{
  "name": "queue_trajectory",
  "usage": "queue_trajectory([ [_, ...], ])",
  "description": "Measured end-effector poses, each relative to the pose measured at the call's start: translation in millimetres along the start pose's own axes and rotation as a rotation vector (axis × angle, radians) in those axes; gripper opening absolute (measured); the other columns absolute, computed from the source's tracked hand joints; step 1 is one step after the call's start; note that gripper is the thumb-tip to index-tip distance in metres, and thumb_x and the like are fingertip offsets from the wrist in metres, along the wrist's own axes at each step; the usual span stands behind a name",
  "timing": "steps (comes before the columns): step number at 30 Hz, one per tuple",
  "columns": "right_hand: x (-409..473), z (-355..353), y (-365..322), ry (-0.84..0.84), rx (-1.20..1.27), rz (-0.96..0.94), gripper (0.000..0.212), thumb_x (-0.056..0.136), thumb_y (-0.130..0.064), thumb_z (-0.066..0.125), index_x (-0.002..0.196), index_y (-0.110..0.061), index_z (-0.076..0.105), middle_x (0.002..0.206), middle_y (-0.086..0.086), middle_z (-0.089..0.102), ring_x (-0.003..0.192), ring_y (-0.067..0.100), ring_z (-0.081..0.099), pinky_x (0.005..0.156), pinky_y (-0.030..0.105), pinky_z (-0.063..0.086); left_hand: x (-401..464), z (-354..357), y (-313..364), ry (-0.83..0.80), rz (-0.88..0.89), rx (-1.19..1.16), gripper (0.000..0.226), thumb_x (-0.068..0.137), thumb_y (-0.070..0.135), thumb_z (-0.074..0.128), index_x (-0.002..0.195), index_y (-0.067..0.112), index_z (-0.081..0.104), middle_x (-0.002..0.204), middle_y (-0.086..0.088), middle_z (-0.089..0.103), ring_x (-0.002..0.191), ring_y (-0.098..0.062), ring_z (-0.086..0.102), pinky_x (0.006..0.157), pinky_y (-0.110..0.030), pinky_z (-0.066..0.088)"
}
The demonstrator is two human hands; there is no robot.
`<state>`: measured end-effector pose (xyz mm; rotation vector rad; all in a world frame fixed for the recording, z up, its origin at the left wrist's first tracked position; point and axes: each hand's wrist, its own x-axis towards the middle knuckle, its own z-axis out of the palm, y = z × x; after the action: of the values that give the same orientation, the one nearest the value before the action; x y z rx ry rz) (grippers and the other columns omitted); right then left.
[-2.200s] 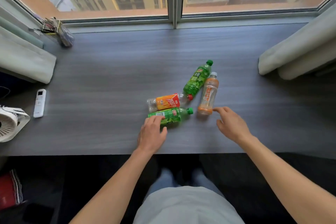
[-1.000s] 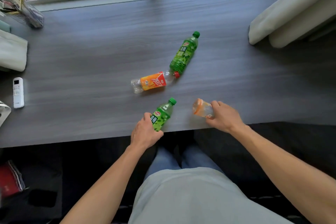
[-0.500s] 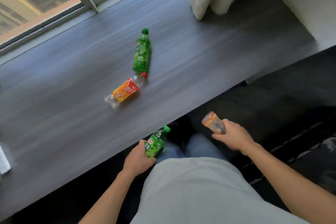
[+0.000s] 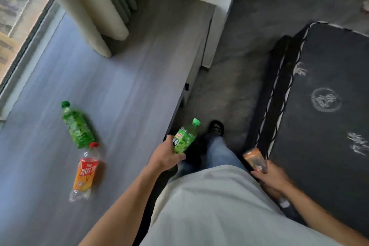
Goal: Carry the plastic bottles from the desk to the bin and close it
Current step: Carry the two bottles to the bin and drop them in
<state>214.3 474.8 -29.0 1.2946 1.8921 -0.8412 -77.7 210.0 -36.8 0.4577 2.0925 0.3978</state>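
My left hand (image 4: 164, 156) grips a small green bottle (image 4: 185, 137) by its base, cap pointing up, just off the desk's front edge. My right hand (image 4: 273, 179) holds a pale orange bottle (image 4: 255, 161), blurred by motion, above the dark floor. Two bottles lie on the grey desk (image 4: 123, 90): a green one (image 4: 76, 125) and, touching its base, an orange-labelled one with a red cap (image 4: 85, 171). No bin is in view.
A cream curtain (image 4: 95, 12) hangs over the desk's far end beside the window (image 4: 18, 18). A dark rug with white patterns (image 4: 323, 106) covers the floor on the right. My shoe (image 4: 216, 127) stands on grey carpet between desk and rug.
Both hands lifted a bottle off the desk and drew back past its edge. My view has swung right, away from the window and toward the floor and rug.
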Motion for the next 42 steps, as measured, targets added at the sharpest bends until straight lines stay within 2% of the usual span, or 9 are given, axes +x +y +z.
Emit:
queue_trajectory([
  [4, 1, -6, 30, 0.001, 0.237, 0.125, 0.027, 0.085, -0.038, 0.074, 0.095, -0.017, 0.058, 0.102, 0.012, 0.07, 0.078, 0.021, 0.058, 0.059, 0.028, 0.041, 51, -18, 62, -0.034, 0.061, 0.132, 0.057, 0.058, 0.055, 0.069, 0.098, 0.027, 0.038, 0.08, 0.007, 0.058, 0.067, -0.017, 0.057, 0.062, -0.034, 0.045],
  [11, 57, -83, 45, -0.021, 0.413, 0.174, 0.03, 0.085, -0.043, 0.072, 0.093, -0.018, 0.059, 0.09, 0.01, 0.066, 0.081, 0.029, 0.066, 0.066, 0.032, 0.048, 119, -24, 143, -0.078, 0.002, 0.281, 0.067, 0.069, 0.047, 0.078, 0.117, 0.019, 0.042, 0.093, -0.003, 0.064, 0.073, -0.024, 0.06, 0.068, -0.036, 0.054],
  [16, 116, -161, 26, 0.127, 0.62, 0.168, 0.026, 0.078, -0.019, 0.083, 0.084, -0.014, 0.057, 0.067, 0.004, 0.059, 0.053, 0.007, 0.051, 0.037, 0.008, 0.035, 146, -32, 169, -0.073, -0.095, 0.297, 0.07, 0.071, 0.049, 0.075, 0.126, 0.018, 0.042, 0.104, -0.011, 0.069, 0.091, -0.034, 0.068, 0.077, -0.041, 0.059],
  [18, 139, -199, 15, 0.14, 0.641, 0.136, 0.028, 0.078, -0.027, 0.082, 0.087, -0.015, 0.058, 0.066, 0.002, 0.06, 0.054, 0.011, 0.055, 0.045, 0.014, 0.043, 153, -40, 176, -0.071, -0.139, 0.311, 0.071, 0.073, 0.045, 0.078, 0.129, 0.019, 0.043, 0.101, -0.01, 0.069, 0.088, -0.033, 0.068, 0.075, -0.04, 0.059],
  [21, 175, -253, 2, 0.091, 0.68, 0.109, 0.037, 0.075, -0.044, 0.078, 0.091, -0.017, 0.058, 0.075, 0.008, 0.068, 0.067, 0.025, 0.065, 0.069, 0.041, 0.054, 171, -53, 188, -0.083, -0.191, 0.296, 0.076, 0.072, 0.043, 0.081, 0.134, 0.019, 0.044, 0.101, -0.006, 0.069, 0.088, -0.03, 0.066, 0.074, -0.036, 0.057],
  [23, 196, -281, -6, 0.077, 0.721, 0.095, 0.04, 0.073, -0.047, 0.076, 0.094, -0.018, 0.058, 0.074, 0.011, 0.069, 0.067, 0.029, 0.066, 0.07, 0.048, 0.055, 189, -61, 203, -0.102, -0.2, 0.279, 0.081, 0.073, 0.044, 0.081, 0.14, 0.021, 0.042, 0.106, -0.006, 0.07, 0.088, -0.027, 0.066, 0.071, -0.033, 0.054],
  [28, 242, -336, -19, 0.077, 0.7, 0.156, 0.045, 0.071, -0.051, 0.076, 0.091, -0.015, 0.056, 0.064, 0.007, 0.067, 0.054, 0.025, 0.064, 0.055, 0.037, 0.05, 259, -84, 267, -0.163, -0.191, 0.267, 0.071, 0.075, 0.043, 0.079, 0.133, 0.018, 0.048, 0.108, -0.006, 0.071, 0.093, -0.027, 0.069, 0.077, -0.039, 0.058],
  [35, 274, -384, -13, 0.079, 0.616, 0.32, 0.047, 0.082, -0.04, 0.076, 0.094, 0.004, 0.064, 0.09, 0.025, 0.07, 0.085, 0.039, 0.069, 0.082, 0.048, 0.054, 361, -114, 415, -0.131, -0.089, 0.169, 0.046, 0.073, 0.031, 0.083, 0.109, 0.024, 0.054, 0.093, 0.0, 0.065, 0.09, -0.026, 0.068, 0.071, -0.03, 0.05],
  [42, 293, -416, 16, -0.016, 0.59, 0.47, 0.038, 0.082, -0.04, 0.076, 0.072, -0.005, 0.064, 0.06, 0.007, 0.063, 0.054, 0.02, 0.06, 0.056, 0.035, 0.049, 453, -127, 570, -0.116, 0.022, 0.104, 0.064, 0.065, 0.044, 0.081, 0.118, 0.021, 0.053, 0.104, -0.005, 0.066, 0.093, -0.027, 0.066, 0.072, -0.031, 0.051],
])
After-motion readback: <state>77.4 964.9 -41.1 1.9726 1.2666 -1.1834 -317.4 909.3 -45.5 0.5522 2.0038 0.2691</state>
